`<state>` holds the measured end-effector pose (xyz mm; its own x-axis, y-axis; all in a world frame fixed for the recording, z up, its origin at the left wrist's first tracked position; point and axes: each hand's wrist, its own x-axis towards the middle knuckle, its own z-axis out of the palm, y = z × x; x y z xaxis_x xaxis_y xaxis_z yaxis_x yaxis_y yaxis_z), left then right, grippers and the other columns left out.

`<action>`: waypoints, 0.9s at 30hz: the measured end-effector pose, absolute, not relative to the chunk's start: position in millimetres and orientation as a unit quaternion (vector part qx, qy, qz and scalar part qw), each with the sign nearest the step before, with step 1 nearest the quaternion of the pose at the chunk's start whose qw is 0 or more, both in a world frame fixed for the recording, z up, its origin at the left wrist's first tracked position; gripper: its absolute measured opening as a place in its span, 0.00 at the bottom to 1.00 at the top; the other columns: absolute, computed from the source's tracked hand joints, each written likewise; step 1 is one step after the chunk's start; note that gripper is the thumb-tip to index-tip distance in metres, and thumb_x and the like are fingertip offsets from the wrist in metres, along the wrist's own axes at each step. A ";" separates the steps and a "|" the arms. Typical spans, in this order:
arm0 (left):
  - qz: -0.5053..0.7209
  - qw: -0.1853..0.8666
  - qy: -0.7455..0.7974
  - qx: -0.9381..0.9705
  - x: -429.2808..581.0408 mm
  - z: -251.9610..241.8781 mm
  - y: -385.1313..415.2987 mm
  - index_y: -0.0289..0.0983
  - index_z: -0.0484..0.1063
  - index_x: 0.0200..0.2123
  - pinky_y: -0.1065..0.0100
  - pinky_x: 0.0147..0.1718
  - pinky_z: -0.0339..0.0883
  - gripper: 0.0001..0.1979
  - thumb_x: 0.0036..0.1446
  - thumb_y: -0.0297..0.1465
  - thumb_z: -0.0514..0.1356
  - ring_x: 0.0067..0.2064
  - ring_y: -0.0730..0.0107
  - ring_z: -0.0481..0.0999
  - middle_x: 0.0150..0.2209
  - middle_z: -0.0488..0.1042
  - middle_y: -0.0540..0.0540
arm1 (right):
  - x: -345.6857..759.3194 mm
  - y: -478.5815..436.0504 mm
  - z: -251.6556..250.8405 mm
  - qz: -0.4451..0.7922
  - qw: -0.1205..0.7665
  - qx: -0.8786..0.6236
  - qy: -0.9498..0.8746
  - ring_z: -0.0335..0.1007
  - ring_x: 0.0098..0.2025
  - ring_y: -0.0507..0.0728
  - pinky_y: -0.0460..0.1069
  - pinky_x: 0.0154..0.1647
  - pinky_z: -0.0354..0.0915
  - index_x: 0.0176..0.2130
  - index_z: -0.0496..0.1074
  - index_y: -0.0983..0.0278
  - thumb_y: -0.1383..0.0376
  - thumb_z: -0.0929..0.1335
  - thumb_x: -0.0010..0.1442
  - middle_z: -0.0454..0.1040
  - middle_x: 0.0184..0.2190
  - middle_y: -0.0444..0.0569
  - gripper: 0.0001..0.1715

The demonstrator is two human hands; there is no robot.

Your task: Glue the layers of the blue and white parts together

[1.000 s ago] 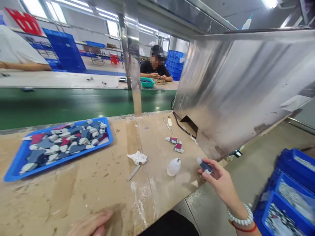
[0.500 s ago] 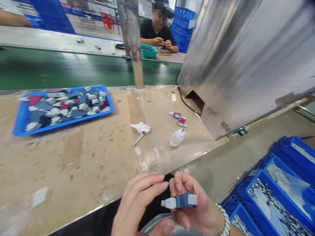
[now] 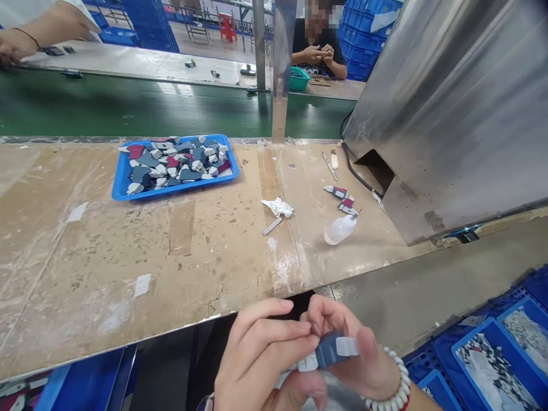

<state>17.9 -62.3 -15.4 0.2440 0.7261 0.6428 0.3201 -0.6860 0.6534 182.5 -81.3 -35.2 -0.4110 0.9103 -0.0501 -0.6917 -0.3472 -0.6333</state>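
A small dark blue and light grey plastic piece (image 3: 331, 349) is held between my two hands, below the table's front edge. My right hand (image 3: 363, 365) grips its right end, the thumb pressed on the grey tip. The left end sits between the fingers and thumb of my left hand (image 3: 268, 348), which partly hides it. On the table beyond lie a few similar pieces in blue, grey and dark red (image 3: 340, 195). Near them a translucent squeeze bottle (image 3: 341, 229) with a thin nozzle stands tilted or leaning; I cannot tell which.
A blue tray (image 3: 180, 187) full of similar pieces is on the table. A crumpled white tissue (image 3: 278, 206), a flat metal strip (image 3: 273, 226) and a thin tool (image 3: 330, 166) lie about. A metal housing (image 3: 449, 125) rises at right, above blue bins (image 3: 475, 337). Co-workers sit across the green belt (image 3: 171, 108).
My left hand has closed over the left end of the piece, which my right hand still holds. The view has swung left, so the table things appear farther right.
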 end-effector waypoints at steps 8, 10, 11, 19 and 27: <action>0.463 0.150 0.331 0.808 7.5 -19.9 -57.4 0.35 0.76 0.43 0.62 0.50 0.71 0.06 0.68 0.29 0.59 0.52 0.61 0.72 0.41 0.76 0.44 | 189.5 -84.7 -23.0 0.736 0.471 -0.333 -0.354 0.70 0.25 0.49 0.43 0.27 0.69 0.43 0.71 0.63 0.52 0.74 0.61 0.72 0.28 0.43 0.20; 0.451 0.144 0.319 0.821 8.7 -19.1 -54.8 0.34 0.76 0.43 0.63 0.45 0.72 0.09 0.69 0.33 0.58 0.47 0.62 0.73 0.40 0.75 0.43 | 190.4 -86.2 -22.6 0.706 0.467 -0.370 -0.383 0.70 0.26 0.49 0.43 0.28 0.68 0.42 0.72 0.62 0.54 0.73 0.63 0.72 0.29 0.44 0.16; 0.443 0.137 0.315 0.828 10.0 -18.2 -53.8 0.34 0.77 0.44 0.63 0.42 0.72 0.12 0.70 0.36 0.57 0.44 0.63 0.73 0.39 0.75 0.43 | 191.0 -87.3 -22.7 0.683 0.464 -0.393 -0.405 0.70 0.27 0.49 0.43 0.30 0.68 0.42 0.73 0.62 0.53 0.73 0.63 0.72 0.30 0.44 0.15; 0.447 0.082 0.315 0.833 21.2 -10.8 -56.1 0.32 0.77 0.40 0.65 0.35 0.71 0.04 0.63 0.24 0.63 0.35 0.67 0.73 0.30 0.78 0.47 | 192.1 -96.0 -23.0 0.509 0.429 -0.477 -0.574 0.76 0.39 0.55 0.45 0.35 0.71 0.51 0.76 0.55 0.52 0.61 0.73 0.80 0.42 0.46 0.19; 0.451 0.163 0.315 0.819 22.2 -8.6 -62.3 0.32 0.77 0.42 0.63 0.32 0.72 0.05 0.64 0.25 0.62 0.36 0.65 0.74 0.30 0.78 0.47 | 192.1 -98.2 -28.6 0.368 0.431 -0.515 -0.643 0.79 0.49 0.52 0.43 0.48 0.71 0.52 0.77 0.53 0.59 0.57 0.75 0.81 0.48 0.39 0.22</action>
